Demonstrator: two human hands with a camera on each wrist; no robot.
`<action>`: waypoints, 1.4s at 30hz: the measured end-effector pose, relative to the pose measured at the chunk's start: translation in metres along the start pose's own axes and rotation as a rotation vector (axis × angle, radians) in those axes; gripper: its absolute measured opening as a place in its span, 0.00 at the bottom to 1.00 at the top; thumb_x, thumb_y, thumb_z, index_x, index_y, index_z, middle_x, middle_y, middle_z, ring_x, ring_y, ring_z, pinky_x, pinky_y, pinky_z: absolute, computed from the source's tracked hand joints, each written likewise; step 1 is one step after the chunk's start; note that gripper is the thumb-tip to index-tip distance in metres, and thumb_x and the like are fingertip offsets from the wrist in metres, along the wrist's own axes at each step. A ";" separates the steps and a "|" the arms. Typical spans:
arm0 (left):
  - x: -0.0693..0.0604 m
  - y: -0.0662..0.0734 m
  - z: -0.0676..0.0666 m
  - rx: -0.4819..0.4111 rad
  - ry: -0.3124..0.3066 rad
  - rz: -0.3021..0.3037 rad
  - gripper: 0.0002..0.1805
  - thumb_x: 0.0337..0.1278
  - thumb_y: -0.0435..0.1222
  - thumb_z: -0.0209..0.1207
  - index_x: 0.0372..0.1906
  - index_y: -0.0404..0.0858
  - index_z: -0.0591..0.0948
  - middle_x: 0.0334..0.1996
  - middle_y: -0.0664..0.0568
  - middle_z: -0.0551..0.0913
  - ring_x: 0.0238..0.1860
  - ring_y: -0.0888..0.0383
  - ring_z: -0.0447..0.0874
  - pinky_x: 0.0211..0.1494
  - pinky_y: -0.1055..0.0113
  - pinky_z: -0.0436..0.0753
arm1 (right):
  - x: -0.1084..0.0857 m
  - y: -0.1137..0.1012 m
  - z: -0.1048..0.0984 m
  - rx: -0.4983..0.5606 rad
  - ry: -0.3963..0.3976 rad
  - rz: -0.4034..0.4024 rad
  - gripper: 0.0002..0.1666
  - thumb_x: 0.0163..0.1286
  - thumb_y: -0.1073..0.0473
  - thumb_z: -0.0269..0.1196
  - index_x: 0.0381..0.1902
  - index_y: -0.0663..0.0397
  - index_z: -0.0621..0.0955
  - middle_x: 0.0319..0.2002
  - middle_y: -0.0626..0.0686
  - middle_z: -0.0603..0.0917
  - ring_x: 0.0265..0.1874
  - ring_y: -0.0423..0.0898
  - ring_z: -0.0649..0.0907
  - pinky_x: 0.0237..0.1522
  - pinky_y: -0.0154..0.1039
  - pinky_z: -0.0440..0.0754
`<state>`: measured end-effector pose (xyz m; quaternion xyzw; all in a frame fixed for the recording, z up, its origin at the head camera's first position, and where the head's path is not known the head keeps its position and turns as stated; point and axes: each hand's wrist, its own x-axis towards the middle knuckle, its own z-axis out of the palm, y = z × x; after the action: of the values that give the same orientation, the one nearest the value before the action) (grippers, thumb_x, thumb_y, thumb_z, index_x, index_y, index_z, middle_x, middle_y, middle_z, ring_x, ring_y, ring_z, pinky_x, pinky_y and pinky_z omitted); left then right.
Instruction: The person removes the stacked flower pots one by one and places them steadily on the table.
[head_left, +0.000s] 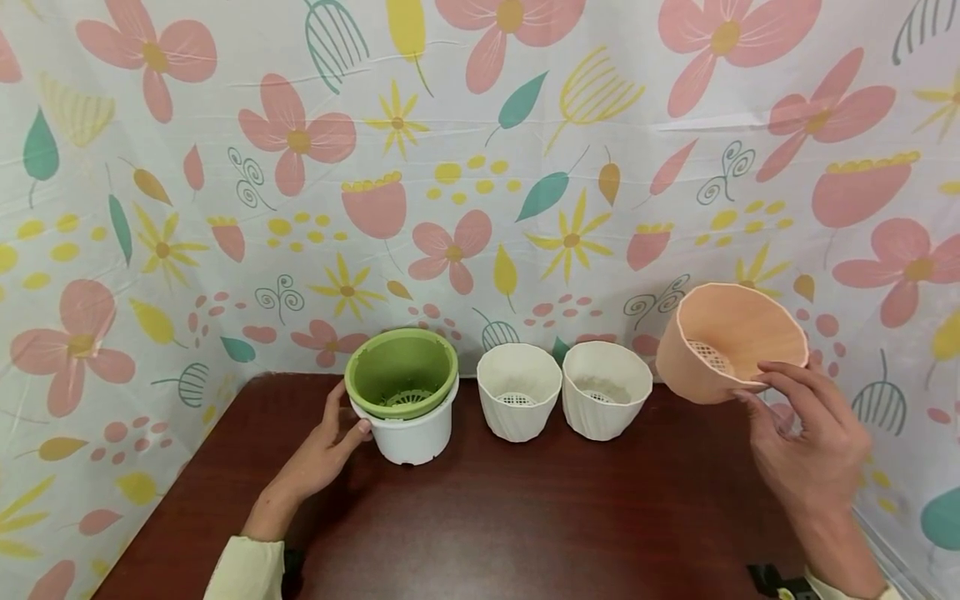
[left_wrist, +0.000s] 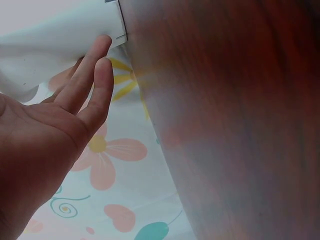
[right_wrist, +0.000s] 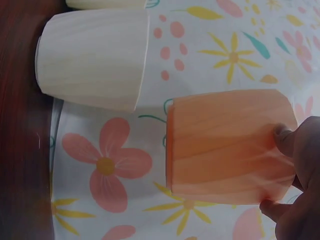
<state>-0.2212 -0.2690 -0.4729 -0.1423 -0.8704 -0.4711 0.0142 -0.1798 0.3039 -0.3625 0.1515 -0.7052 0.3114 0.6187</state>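
Observation:
At the left, a green flowerpot point(head_left: 401, 335) sits inside a white flowerpot point(head_left: 412, 442) on the table. My left hand point(head_left: 318, 454) holds the white pot's left side, thumb at the front near its rim and fingers along the side; in the left wrist view the white pot point(left_wrist: 55, 47) is at the fingertips. My right hand point(head_left: 813, 433) pinches the rim of a peach flowerpot point(head_left: 686, 367), thumb outside. That pot is raised and tilted, its opening facing me and its slotted bottom visible. The right wrist view shows the peach pot point(right_wrist: 225, 150) from the side.
Two cream flowerpots with ridged sides, one point(head_left: 517, 425) left and one point(head_left: 606, 421) right, stand side by side between my hands. They are on a dark red-brown wooden table point(head_left: 517, 525). A flower-patterned cloth point(head_left: 465, 125) hangs behind and along the sides.

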 end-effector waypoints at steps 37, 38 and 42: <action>0.001 0.000 0.001 -0.016 -0.002 0.015 0.44 0.85 0.48 0.52 0.84 0.71 0.35 0.64 0.39 0.76 0.56 0.44 0.87 0.63 0.42 0.80 | -0.030 0.055 -0.008 -0.184 -0.254 0.059 0.17 0.54 0.66 0.79 0.39 0.71 0.88 0.40 0.67 0.88 0.39 0.66 0.82 0.76 0.37 0.67; 0.001 0.000 0.001 -0.016 -0.002 0.014 0.44 0.85 0.48 0.52 0.84 0.71 0.35 0.64 0.39 0.76 0.56 0.44 0.87 0.63 0.42 0.80 | -0.031 0.056 -0.009 -0.188 -0.256 0.056 0.17 0.54 0.66 0.79 0.39 0.71 0.88 0.39 0.67 0.88 0.39 0.66 0.82 0.75 0.32 0.67; 0.000 0.001 0.001 -0.010 -0.001 0.006 0.44 0.85 0.48 0.52 0.84 0.70 0.35 0.63 0.39 0.77 0.56 0.44 0.87 0.63 0.42 0.80 | -0.034 0.059 -0.008 -0.194 -0.265 0.047 0.19 0.52 0.65 0.80 0.40 0.69 0.88 0.38 0.66 0.88 0.39 0.64 0.82 0.63 0.15 0.62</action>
<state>-0.2204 -0.2678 -0.4730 -0.1453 -0.8675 -0.4755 0.0143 -0.2023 0.3485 -0.4101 0.1145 -0.8107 0.2336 0.5245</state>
